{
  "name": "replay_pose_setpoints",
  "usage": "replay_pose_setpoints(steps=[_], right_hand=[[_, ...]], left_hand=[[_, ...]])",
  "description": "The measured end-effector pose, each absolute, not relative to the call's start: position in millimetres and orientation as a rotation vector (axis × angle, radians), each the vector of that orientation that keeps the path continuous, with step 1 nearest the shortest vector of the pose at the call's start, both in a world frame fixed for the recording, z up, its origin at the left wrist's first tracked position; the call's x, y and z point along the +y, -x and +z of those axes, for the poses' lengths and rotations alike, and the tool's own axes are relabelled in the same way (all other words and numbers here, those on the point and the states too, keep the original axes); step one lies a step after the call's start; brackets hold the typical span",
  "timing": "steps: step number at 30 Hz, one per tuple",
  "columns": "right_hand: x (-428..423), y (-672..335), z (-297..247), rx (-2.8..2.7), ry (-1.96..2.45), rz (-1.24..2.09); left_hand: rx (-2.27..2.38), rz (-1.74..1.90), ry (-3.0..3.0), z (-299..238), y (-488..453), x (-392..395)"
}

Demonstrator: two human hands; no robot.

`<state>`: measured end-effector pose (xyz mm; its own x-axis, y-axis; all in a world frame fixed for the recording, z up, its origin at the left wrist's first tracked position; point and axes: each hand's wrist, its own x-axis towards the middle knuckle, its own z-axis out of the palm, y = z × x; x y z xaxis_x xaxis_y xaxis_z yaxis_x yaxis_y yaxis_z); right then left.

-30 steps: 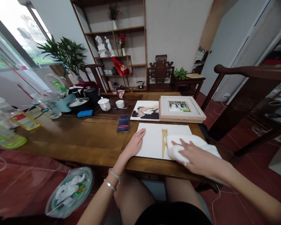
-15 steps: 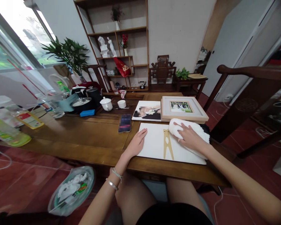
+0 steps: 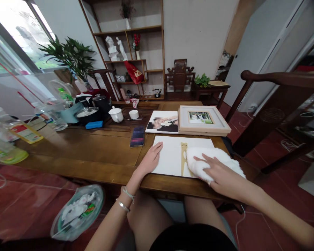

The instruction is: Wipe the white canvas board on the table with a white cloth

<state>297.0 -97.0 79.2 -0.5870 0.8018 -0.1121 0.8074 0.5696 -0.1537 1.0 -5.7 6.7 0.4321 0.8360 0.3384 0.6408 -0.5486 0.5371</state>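
A white rectangular board (image 3: 169,157) with a tan, fork-shaped bracket (image 3: 183,160) on its face lies near the table's front edge. My left hand (image 3: 152,158) rests on the board's left side, fingers stretched out. At the board's right front, my right hand (image 3: 216,172) presses on a bunched white fluffy cloth (image 3: 225,157) and grips it. The cloth covers the board's right part and some of the bracket. Just behind lie a photo print panel (image 3: 162,122) and a pale wooden picture frame (image 3: 219,123) with a small photo inside.
A phone (image 3: 137,136) lies left of the board. Farther left on the wooden table (image 3: 107,150) are a blue block (image 3: 94,124), a white teapot (image 3: 116,114), a cup (image 3: 133,114) and bottles (image 3: 26,130). A lined bin (image 3: 78,212) stands on the floor; a chair (image 3: 272,104) is at right.
My right hand has slid the cloth toward me and to the right, over the bracket's lower right part. My left hand stays on the board; the view has shifted slightly.
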Motion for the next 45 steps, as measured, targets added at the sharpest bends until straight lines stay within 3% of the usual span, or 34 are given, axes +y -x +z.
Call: replay_pose_setpoints(steps=[9,19,31,45], right_hand=[[-11,-287,73,2.687,-1.645,-0.115],[-118,-273,89,2.576,-1.477,-0.195],[-25,-284,74,2.636,-1.648,-0.042],[-116,-280,97,2.582,-1.448,-0.334]], left_hand=[[1.254,0.872,-2.348,4,0,-4],[1.273,0.835,-2.366,6,-1,-6],[1.277,0.846,-2.372,6,-1,-5],[1.289,0.803,-2.372,6,-2,-7]])
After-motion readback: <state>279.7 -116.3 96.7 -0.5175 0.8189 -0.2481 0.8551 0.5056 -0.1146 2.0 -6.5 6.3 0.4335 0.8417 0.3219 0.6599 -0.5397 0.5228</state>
